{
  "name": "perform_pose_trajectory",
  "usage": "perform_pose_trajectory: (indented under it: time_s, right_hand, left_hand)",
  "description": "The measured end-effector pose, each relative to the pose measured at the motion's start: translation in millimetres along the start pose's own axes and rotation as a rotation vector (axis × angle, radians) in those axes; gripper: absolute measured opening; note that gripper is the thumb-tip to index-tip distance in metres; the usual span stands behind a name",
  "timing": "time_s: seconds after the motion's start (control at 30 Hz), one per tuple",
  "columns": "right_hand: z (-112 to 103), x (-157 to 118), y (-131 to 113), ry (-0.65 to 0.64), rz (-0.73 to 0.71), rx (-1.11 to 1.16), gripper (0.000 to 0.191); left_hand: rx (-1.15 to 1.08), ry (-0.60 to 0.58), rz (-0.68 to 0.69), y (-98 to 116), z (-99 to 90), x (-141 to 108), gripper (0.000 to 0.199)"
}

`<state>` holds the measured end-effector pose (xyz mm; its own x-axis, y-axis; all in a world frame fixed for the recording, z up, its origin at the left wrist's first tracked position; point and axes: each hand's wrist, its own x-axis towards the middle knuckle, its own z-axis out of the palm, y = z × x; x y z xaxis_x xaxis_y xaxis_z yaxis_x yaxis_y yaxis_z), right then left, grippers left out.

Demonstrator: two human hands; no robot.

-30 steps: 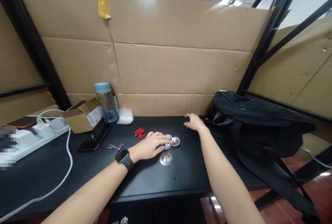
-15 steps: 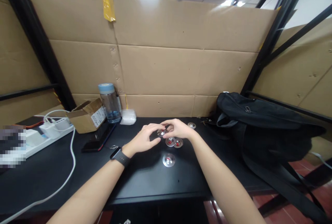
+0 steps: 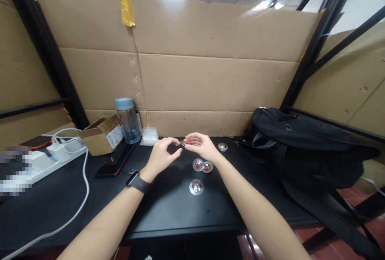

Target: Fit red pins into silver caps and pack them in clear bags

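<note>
My right hand (image 3: 200, 146) grips a small clear disc with red in it (image 3: 184, 143) between thumb and fingers, above the black tabletop. Just left of it, my left hand (image 3: 162, 153) curves with thumb and fingers apart; a bit of red shows near its palm, too small to make out. Nearer the front edge lies one clear disc with a red centre (image 3: 196, 187). Two similar discs, a left one (image 3: 198, 165) and a right one (image 3: 207, 167), touch each other below my right hand. Another round disc (image 3: 223, 147) rests farther back, right of my right wrist.
A blue-lidded bottle (image 3: 128, 121), an open cardboard box (image 3: 104, 135), a black phone (image 3: 114, 161) and a white power strip (image 3: 61, 155) stand on the left. A black bag (image 3: 313, 147) fills the right side. Cardboard (image 3: 210, 83) walls the back.
The disc in my right hand has moved slightly left and up and tilted more edge-on. My left hand has shifted left, away from the disc, widening the gap between my hands.
</note>
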<state>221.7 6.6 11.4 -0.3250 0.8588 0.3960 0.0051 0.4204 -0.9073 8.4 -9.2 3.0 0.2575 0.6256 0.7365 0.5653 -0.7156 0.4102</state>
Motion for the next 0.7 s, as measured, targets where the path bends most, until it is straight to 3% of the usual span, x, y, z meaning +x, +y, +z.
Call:
perform_pose_trajectory:
  time_s: [0.17,0.3,0.43,0.5,0.6,0.7]
  right_hand:
    - [16.3,-3.2,-0.9,-0.012,0.021,0.114,0.05]
    - [23.3,-5.7,1.2,-0.016,0.009,0.079,0.05]
    - [17.2,-1.4,2.8,0.039,-0.009,0.002,0.046]
    - [0.0,2.1,4.0,0.103,-0.031,-0.146,0.04]
    - [-46.5,3.5,8.8,0.14,-0.034,-0.612,0.027]
    - [-100.9,-2.4,18.5,0.209,0.15,-0.991,0.027]
  left_hand:
    - [-0.014,0.045,-0.01,-2.7,0.6,-2.7,0.008]
    - [-0.052,-0.001,-0.063,-1.4,3.4,-3.9,0.007]
    - [0.0,-0.026,-0.079,-5.6,-0.5,0.9,0.008]
    - [0.071,-0.083,-0.057,-15.0,-5.9,3.5,0.009]
    - [0.161,-0.265,-0.038,-37.6,-15.0,4.4,0.013]
    - [0.183,-0.404,-0.062,-58.9,-20.5,2.6,0.016]
